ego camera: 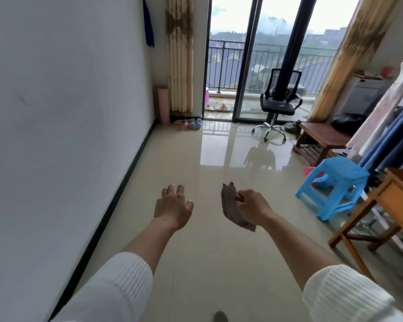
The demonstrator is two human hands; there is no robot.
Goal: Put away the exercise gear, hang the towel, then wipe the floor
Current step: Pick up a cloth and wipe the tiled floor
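My right hand (251, 206) is shut on a crumpled brown cloth (230, 205), held above the glossy beige tiled floor (207, 263). My left hand (173, 205) hovers beside it, palm down, fingers spread and holding nothing. A blue towel (148, 24) hangs high on the white wall at the left. In the far left corner a rolled pink mat (162, 104) stands upright, with pink dumbbells (182, 123) and blue dumbbells (196, 124) on the floor next to it.
A black office chair (280, 104) stands by the open balcony door. Along the right are a dark wooden bench (321, 135), a blue plastic stool (335, 180), a wooden table (393, 196) and hanging clothes (386, 135). Curtains flank the door.
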